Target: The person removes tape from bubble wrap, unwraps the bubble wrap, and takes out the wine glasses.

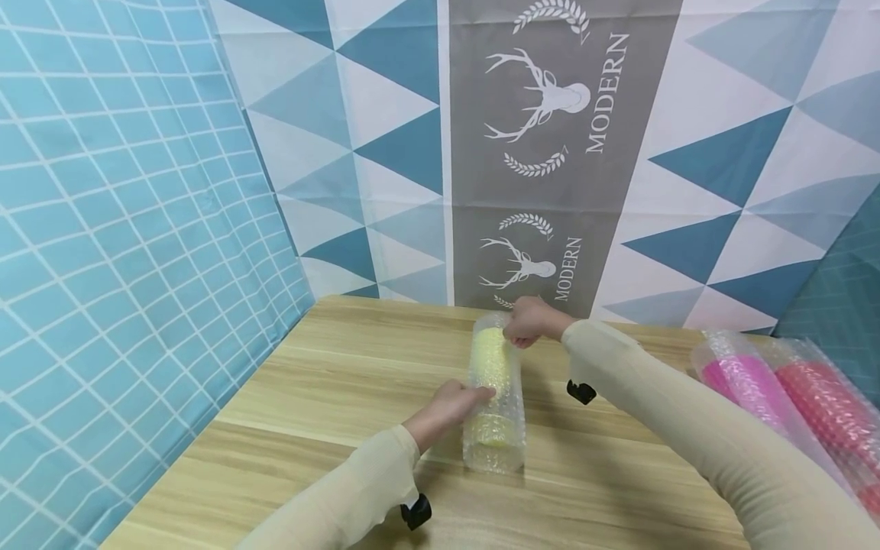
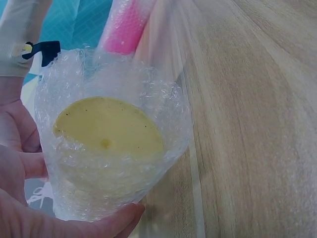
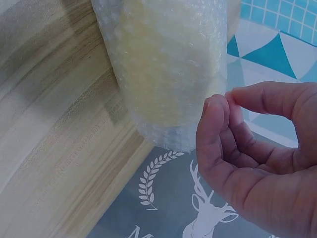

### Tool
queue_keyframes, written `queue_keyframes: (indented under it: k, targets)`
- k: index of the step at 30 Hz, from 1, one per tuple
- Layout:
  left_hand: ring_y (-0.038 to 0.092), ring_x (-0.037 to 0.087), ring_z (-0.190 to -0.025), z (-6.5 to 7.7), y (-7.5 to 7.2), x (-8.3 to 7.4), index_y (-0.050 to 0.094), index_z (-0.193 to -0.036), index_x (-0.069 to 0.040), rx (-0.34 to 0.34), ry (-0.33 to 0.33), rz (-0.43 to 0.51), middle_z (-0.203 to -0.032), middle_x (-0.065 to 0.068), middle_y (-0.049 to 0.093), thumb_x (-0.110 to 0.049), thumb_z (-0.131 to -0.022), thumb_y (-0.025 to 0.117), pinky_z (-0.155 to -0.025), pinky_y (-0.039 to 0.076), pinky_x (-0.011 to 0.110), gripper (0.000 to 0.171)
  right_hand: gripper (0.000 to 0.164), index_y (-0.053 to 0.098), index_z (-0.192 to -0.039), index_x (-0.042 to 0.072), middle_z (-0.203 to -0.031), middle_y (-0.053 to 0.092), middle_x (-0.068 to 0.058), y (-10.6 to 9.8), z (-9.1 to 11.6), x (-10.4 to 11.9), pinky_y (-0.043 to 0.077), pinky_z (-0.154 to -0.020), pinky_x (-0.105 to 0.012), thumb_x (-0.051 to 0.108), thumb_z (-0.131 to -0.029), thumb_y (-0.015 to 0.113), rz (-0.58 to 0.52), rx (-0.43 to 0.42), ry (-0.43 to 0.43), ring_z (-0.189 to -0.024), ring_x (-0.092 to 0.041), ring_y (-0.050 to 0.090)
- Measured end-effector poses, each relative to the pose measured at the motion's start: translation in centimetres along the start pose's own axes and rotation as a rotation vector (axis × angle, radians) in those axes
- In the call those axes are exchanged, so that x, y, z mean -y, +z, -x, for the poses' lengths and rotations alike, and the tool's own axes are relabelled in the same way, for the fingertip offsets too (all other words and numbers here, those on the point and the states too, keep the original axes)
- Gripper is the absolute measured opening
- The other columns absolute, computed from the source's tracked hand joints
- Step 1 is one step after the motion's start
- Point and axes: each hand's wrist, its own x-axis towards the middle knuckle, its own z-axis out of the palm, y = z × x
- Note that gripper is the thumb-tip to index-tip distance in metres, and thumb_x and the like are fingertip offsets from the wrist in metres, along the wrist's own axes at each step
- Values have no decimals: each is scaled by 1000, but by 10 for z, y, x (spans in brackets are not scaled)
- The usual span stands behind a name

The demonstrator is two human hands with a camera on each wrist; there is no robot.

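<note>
A yellow cylinder (image 1: 491, 363), rolled in clear bubble wrap (image 1: 495, 458), lies lengthwise on the wooden table. In the left wrist view the cylinder's flat round end (image 2: 106, 126) shows inside the open end of the wrap. My left hand (image 1: 450, 409) grips the roll from its left side, thumb and fingers curved about it. Up by the far end, my right hand (image 1: 532, 321) has thumb and fingertips pinched together at the wrap's edge. In the right wrist view those fingers (image 3: 213, 119) meet the wrap's side; how much plastic lies between them is hard to see.
At the table's right side lie a pink roll (image 1: 745, 389) and a red roll (image 1: 828, 405), both in bubble wrap. A patterned cloth (image 1: 385, 153) hangs behind the wooden table (image 1: 309, 389). Blue tiled sheeting (image 1: 137, 229) stands along the left edge.
</note>
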Motion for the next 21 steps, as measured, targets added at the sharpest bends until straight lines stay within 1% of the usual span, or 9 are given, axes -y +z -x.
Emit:
queue_keyframes:
  k: [5,11,15,18,21]
  targets:
    - [60,30,-104,0,-1,0,53,-119,11,8,-1,16,-112,19,62,-39,-86,63,-98,48,52,61,20,62,-58,5,-54,63,1,-2,3,0,58,-56,-22,5,-76,54,-19,-16,19,-48,-6,60]
    - [59,32,-108,1,-3,-2,54,-121,12,-7,-8,-21,-117,21,62,-41,-86,63,-100,46,52,64,21,61,-57,6,-52,61,3,-3,7,1,59,-58,-22,5,-77,54,-61,-17,33,-47,-6,59]
    - [57,35,-113,2,-4,-3,50,-125,13,-22,-11,-36,-124,24,59,-42,-86,63,-101,45,53,69,22,60,-56,6,-50,59,4,-4,7,-2,60,-60,-25,4,-76,54,-100,-31,45,-45,-5,58]
    - [57,34,-109,3,-5,-4,49,-125,13,-32,-13,-42,-122,24,59,-43,-85,65,-98,46,53,71,22,60,-56,6,-49,59,5,-4,8,-4,59,-59,-24,3,-77,54,-126,-30,42,-46,-5,58]
    - [59,34,-103,5,-4,-5,50,-122,13,-50,-1,-63,-115,24,61,-44,-81,69,-94,49,53,73,21,61,-57,5,-50,59,4,-5,11,-4,58,-57,-21,3,-77,55,-147,-29,46,-46,-5,58]
